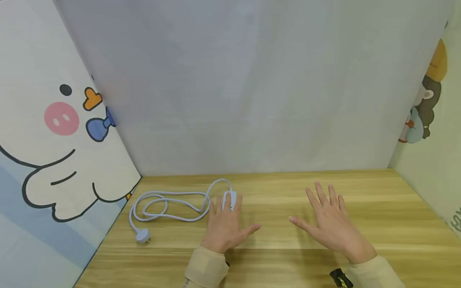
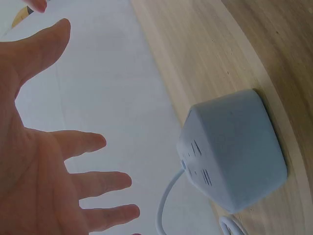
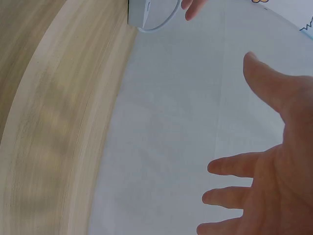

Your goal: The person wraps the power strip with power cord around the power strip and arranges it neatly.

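A white extension socket (image 1: 233,198) lies on the wooden table, partly hidden behind the fingers of my left hand (image 1: 225,228) in the head view. Slots show on one face of the socket body (image 2: 239,152) in the left wrist view, where a gap separates it from the hand. The left fingers are spread and hold nothing. From the socket a white cord (image 1: 183,193) runs left in loose loops to a round plug (image 1: 143,236) with metal pins. Over the table's right part, my right hand (image 1: 335,228) is spread, palm down, with nothing in it.
The wooden tabletop (image 1: 273,192) meets a grey-white backdrop (image 1: 252,100) at its far edge. A cartoon-printed panel (image 1: 32,100) stands along the left, and a pale printed panel (image 1: 428,168) along the right. A black strap piece (image 1: 340,277) shows by the right sleeve.
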Available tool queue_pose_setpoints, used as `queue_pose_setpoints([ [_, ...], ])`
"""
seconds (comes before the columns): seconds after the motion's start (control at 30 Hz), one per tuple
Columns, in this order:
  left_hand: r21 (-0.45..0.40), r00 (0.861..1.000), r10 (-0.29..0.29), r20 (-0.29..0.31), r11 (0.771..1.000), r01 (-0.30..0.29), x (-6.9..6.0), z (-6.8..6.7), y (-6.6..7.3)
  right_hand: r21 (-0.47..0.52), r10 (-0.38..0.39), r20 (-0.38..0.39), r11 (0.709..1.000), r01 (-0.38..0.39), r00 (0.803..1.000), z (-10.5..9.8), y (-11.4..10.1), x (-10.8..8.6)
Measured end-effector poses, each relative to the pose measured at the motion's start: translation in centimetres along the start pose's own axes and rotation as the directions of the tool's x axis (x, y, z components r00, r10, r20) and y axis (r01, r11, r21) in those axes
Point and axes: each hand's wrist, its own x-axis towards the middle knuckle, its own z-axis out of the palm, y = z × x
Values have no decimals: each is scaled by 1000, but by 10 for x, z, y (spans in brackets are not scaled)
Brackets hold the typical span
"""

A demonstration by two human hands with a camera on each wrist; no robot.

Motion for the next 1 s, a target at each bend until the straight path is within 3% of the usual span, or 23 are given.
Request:
queue_pose_setpoints([
  [0.17, 0, 1000, -8, -15, 1000, 8, 2, 1, 0, 3, 1, 1, 1000, -1, 1000, -3, 0, 1],
  [0.3, 25, 997, -76, -29, 997, 77, 4, 8, 0, -3, 6, 6, 1000, -6, 1000, -4, 0, 1],
  [0.5, 3, 976, -202, -80, 979, 203, 7, 30, -3, -8, 1, 15, 1000, -1, 1000, -5, -1, 2],
  [0.67, 12, 957, -267, -112, 963, 271, 11, 33, -5, 1, 1, 13, 1000, -1, 1000, -4, -1, 1],
  [0.8, 40, 956, -266, -122, 961, 272, 9, 28, -8, 4, 2, 14, 1000, -2, 1000, -4, -1, 1],
  [1.0, 14, 945, -225, -237, 972, 235, 3, 15, -12, 7, 6, 22, 1000, -6, 1000, -4, 1, 0],
])
